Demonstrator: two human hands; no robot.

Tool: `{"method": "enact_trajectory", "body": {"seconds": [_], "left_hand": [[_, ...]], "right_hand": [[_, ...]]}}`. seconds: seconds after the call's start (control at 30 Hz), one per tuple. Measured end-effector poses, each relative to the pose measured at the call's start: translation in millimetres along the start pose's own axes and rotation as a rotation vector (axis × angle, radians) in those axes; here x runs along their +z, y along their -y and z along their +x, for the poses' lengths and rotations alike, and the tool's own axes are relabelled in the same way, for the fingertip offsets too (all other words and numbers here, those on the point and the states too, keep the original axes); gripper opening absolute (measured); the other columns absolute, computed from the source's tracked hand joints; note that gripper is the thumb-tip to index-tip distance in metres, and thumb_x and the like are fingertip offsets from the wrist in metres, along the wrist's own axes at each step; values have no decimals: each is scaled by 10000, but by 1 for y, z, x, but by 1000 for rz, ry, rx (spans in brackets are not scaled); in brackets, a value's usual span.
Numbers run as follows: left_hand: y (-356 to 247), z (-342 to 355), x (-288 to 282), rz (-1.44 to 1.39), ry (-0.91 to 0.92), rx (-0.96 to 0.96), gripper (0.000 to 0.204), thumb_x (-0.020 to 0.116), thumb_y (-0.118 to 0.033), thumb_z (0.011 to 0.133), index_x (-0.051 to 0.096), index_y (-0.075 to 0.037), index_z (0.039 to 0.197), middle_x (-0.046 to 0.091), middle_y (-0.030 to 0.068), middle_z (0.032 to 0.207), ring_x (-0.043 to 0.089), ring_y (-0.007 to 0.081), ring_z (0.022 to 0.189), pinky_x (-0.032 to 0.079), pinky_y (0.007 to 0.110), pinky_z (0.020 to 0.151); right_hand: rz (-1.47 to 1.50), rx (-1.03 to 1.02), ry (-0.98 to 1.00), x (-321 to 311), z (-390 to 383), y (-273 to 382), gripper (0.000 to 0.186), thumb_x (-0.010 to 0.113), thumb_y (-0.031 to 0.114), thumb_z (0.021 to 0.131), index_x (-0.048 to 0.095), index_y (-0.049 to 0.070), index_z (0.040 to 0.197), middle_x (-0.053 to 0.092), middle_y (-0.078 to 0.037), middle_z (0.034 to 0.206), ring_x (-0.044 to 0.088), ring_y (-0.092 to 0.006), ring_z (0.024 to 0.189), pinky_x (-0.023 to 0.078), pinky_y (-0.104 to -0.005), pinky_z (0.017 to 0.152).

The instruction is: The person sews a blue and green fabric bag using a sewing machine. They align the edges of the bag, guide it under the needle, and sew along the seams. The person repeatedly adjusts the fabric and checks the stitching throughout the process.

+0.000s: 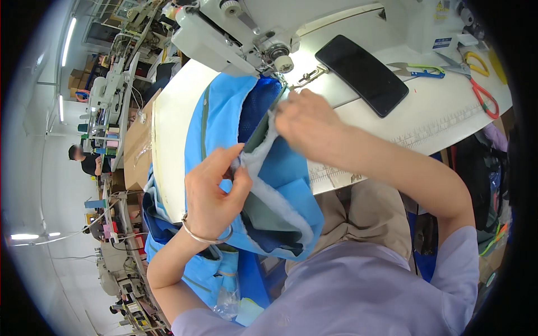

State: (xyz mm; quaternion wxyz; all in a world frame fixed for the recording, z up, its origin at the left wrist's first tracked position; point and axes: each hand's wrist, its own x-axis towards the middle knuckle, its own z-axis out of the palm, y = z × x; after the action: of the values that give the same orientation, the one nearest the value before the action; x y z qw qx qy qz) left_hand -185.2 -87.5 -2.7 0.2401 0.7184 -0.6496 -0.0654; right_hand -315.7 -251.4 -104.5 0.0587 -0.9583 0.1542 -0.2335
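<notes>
A bright blue garment with a grey-green fabric strip, a white fleecy layer and navy mesh drapes over the white sewing table below the machine head. My left hand, with a bangle at the wrist, pinches the garment's fleecy edge lower down. My right hand grips the same edge higher up, close to the presser foot; its fingertips are slightly blurred.
A black phone, snips and red-handled scissors lie on the right of the table. More blue pieces are heaped at lower left. Behind are a cardboard box, other machines and a person at the far left.
</notes>
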Motion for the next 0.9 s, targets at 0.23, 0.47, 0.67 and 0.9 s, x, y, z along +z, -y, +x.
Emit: {"method": "enact_trajectory", "body": {"seconds": [0.23, 0.47, 0.67, 0.9], "left_hand": [[-4, -5, 16, 139, 52, 221, 344, 665, 33, 773, 709, 30, 1113, 608, 112, 749, 605, 257, 575, 487, 350, 541], [-1, -4, 32, 63, 163, 216, 319, 657, 7, 761, 718, 13, 1073, 601, 97, 744, 592, 280, 548, 477, 385, 498], [7, -2, 41, 20, 260, 189, 300, 639, 24, 779, 730, 41, 1065, 616, 113, 726, 608, 223, 548, 468, 323, 503], [10, -2, 41, -74, 285, 123, 262, 654, -6, 796, 728, 7, 1047, 649, 104, 757, 628, 272, 549, 490, 369, 497]], "right_hand": [[-46, -19, 103, -4, -28, 56, 176, 696, 151, 734, 754, 18, 834, 670, -141, 919, 586, -294, 986, 433, -391, 842], [74, -59, -131, 4, -74, 96, 234, 684, 135, 695, 727, -34, 851, 672, -200, 967, 606, -347, 989, 476, -449, 942], [155, -151, -117, 2, -99, 95, 328, 654, 124, 769, 710, -73, 1026, 675, -233, 1076, 622, -369, 1073, 464, -502, 1069], [220, -214, -124, 3, -111, 79, 430, 608, 159, 866, 672, -85, 1213, 657, -227, 1277, 600, -344, 1242, 432, -479, 1127]]}}
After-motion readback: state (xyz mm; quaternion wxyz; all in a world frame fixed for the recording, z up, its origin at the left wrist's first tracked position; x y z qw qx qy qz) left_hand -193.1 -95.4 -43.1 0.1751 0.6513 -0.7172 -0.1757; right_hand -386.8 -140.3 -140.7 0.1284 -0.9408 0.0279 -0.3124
